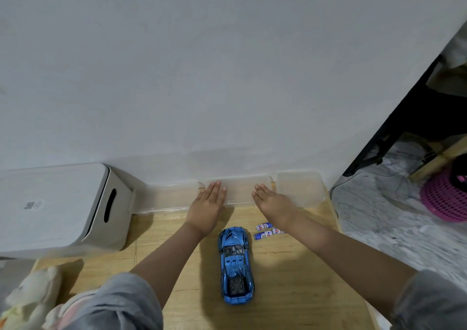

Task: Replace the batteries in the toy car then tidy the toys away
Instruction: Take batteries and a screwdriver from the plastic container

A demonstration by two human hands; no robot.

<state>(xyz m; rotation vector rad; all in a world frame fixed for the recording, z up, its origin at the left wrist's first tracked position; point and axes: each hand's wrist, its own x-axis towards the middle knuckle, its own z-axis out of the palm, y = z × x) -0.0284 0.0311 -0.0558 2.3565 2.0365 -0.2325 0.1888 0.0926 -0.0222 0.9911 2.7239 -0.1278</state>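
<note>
A blue toy car (236, 264) stands on the wooden table (290, 291), its nose pointing towards the wall. Two blue-and-white batteries (264, 231) lie just right of its front, partly under my right forearm. My left hand (207, 208) and my right hand (274, 203) are stretched out flat beyond the car, palms down with fingers straight. Both reach the front of a clear plastic box (240, 190) at the wall. Neither hand holds anything.
More clear plastic boxes stand at the wall, one to the left (166, 198) and one to the right (300, 188). A white appliance (58, 208) fills the left. A soft toy (30, 296) lies bottom left. A pink basket (444, 198) is on the floor to the right.
</note>
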